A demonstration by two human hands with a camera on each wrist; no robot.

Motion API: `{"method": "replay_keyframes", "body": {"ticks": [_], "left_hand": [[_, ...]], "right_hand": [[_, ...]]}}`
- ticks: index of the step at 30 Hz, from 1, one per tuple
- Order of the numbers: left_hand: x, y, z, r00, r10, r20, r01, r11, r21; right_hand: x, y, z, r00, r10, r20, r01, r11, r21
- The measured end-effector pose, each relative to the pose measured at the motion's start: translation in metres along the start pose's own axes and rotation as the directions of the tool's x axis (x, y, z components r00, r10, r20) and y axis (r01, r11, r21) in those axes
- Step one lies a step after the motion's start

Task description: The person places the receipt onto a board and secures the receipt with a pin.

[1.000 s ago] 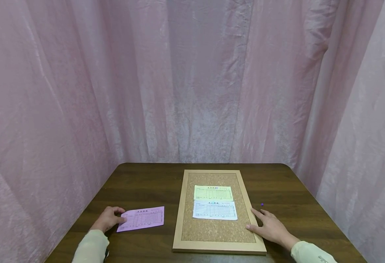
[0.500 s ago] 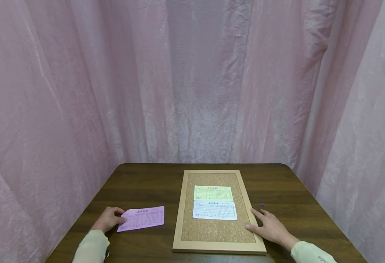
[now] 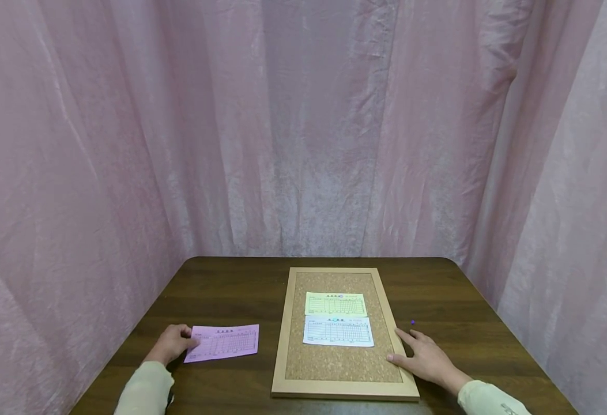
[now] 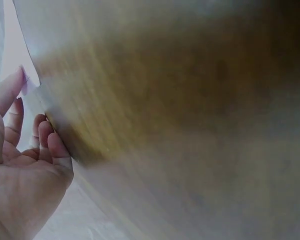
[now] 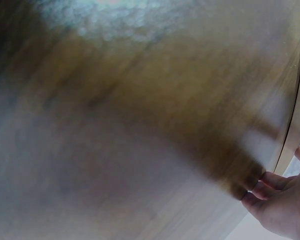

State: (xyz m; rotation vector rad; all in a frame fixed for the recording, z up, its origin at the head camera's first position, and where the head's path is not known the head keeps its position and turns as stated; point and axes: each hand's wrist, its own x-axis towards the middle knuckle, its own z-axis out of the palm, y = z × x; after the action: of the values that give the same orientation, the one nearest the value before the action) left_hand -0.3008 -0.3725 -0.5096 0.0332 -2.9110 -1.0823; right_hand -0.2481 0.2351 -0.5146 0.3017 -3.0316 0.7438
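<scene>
A pink printed form point(image 3: 225, 341) lies at the left of the table, its left end pinched between the thumb and fingers of my left hand point(image 3: 170, 344). In the left wrist view the thumb presses on the edge of the pink form point(image 4: 17, 50). My right hand point(image 3: 428, 360) rests at the right side of a wood-framed cork board point(image 3: 342, 369), thumb and a fingertip touching the frame. On the cork sit a green form point(image 3: 336, 305) and, just below it, a blue form point(image 3: 338, 332). Each bears a small pin-like dot near its top.
A tiny purple pushpin-like piece point(image 3: 413, 322) lies on the dark wooden table point(image 3: 230, 288), right of the board. Pink curtains point(image 3: 324, 127) hang behind and on both sides of the table.
The left end of the pink form has shifted slightly upward in the left hand. The right hand and the board stay where they were.
</scene>
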Motion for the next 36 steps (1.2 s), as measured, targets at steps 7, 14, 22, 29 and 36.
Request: {"method": "replay_keyframes", "body": {"ticks": [7,14,22,29,36], "left_hand": [[0.001,0.002,-0.001,0.996,-0.087,-0.013,0.087,0.996,-0.010],[0.005,0.003,0.001,0.996,-0.083,-0.046,0.081,0.996,-0.026],[0.012,0.008,0.002,0.995,-0.030,-0.100,0.026,0.999,-0.046],[0.015,0.017,0.003,0.991,-0.019,-0.135,0.007,0.996,-0.086],[0.021,0.026,0.005,0.992,-0.046,-0.121,0.023,0.983,-0.181]], "right_hand": [[0.001,0.002,0.002,1.000,0.018,0.008,-0.018,1.000,0.008],[0.001,0.004,0.003,1.000,0.016,0.011,-0.016,1.000,0.020],[0.001,0.002,0.002,1.000,0.013,0.009,-0.013,1.000,0.016],[0.001,0.003,0.002,1.000,0.011,0.010,-0.011,1.000,0.008],[0.001,0.002,0.003,1.000,0.007,0.006,-0.008,1.000,0.004]]}}
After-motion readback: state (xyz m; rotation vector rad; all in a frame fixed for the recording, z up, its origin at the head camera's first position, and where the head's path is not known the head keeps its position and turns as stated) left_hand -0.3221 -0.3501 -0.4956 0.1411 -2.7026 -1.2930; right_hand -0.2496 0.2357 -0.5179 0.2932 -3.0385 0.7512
